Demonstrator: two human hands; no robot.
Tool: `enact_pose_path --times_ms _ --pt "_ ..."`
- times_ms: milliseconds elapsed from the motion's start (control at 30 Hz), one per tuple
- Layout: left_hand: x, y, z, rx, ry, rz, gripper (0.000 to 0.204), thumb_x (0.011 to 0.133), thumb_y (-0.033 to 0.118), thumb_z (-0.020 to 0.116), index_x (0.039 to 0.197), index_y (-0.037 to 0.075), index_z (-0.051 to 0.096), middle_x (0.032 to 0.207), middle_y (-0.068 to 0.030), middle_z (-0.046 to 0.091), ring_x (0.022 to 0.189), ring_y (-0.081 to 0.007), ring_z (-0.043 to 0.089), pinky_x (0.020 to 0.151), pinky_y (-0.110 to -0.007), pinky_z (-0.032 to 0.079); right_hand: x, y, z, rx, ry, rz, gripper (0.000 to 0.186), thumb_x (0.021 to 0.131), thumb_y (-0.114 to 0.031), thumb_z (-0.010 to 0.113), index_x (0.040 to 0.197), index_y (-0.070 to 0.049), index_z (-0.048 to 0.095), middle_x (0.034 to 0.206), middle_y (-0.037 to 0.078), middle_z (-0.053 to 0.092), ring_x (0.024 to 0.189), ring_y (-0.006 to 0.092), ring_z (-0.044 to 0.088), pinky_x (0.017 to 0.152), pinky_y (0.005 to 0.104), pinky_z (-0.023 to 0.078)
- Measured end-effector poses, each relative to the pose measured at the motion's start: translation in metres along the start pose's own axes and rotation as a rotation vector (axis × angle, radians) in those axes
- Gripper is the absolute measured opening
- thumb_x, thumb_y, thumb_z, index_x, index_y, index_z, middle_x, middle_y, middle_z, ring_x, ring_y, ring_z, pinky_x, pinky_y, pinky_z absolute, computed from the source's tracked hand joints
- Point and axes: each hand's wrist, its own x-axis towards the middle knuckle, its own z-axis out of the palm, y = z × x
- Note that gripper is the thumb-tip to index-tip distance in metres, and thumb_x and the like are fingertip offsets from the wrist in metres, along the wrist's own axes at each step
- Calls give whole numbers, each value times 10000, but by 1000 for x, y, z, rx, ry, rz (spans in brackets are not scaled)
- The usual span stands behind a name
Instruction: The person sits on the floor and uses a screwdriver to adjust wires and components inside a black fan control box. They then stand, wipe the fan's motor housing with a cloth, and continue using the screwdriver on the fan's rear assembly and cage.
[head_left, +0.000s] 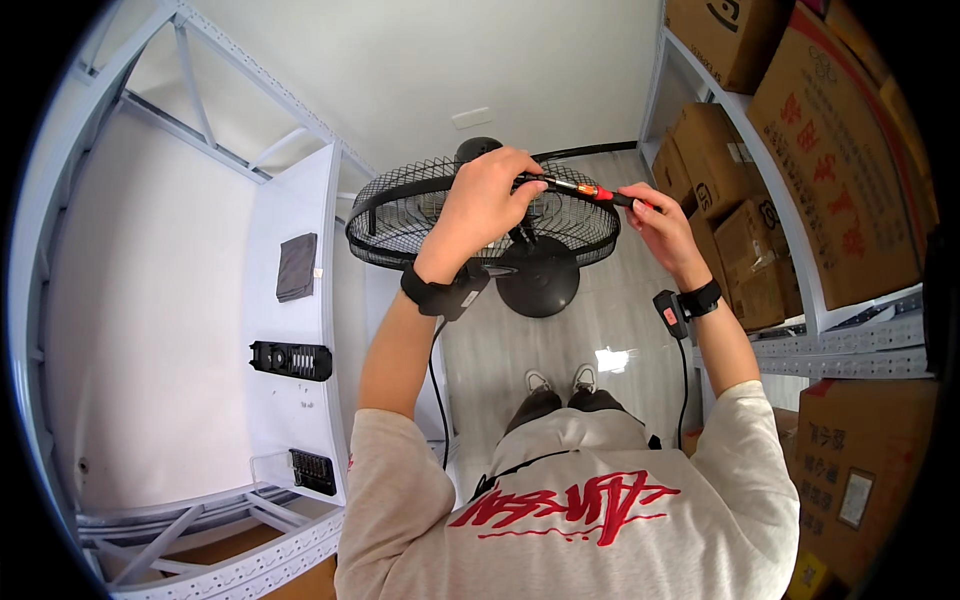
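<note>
A black pedestal fan (pixel 400 216) stands ahead of me, its round wire cage tilted upward. My left hand (pixel 487 197) is closed at the cage's upper rim, thumb and fingers pinched around the rim close to a screwdriver's tip. Whether a small part sits between those fingers is hidden. In my right hand (pixel 662 222) is the handle end of the screwdriver (pixel 590 190), red and black with a metal shaft. It lies nearly level, pointing left along the rim toward my left fingertips. The fan's round black base (pixel 540 285) rests on the floor.
On the left, a white shelf (pixel 290 215) bears a folded grey cloth (pixel 296 267), a black tool holder (pixel 291 361) and a black bit set (pixel 313 472). Cardboard boxes (pixel 713 160) fill the rack at right. Cables hang from both wrist straps.
</note>
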Motion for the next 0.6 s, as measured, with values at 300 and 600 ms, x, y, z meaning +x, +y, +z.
enact_pose_path --times_ms 300,600 --pt "2 6 -1 20 -13 -67 186 815 147 742 950 22 715 1017 -127 705 880 -306 677 768 -367 523 4 1 -5 -32 -44 -49 308 978 -118 581 1230 53 629 1014 14 504 846 111 455 763 261 369" --pt "0 7 1 -2 -5 -85 193 806 153 744 948 30 702 1017 -126 701 873 -294 671 756 -368 521 9 9 -3 -51 51 58 303 994 -158 576 1220 35 640 949 -7 510 802 86 456 710 243 371"
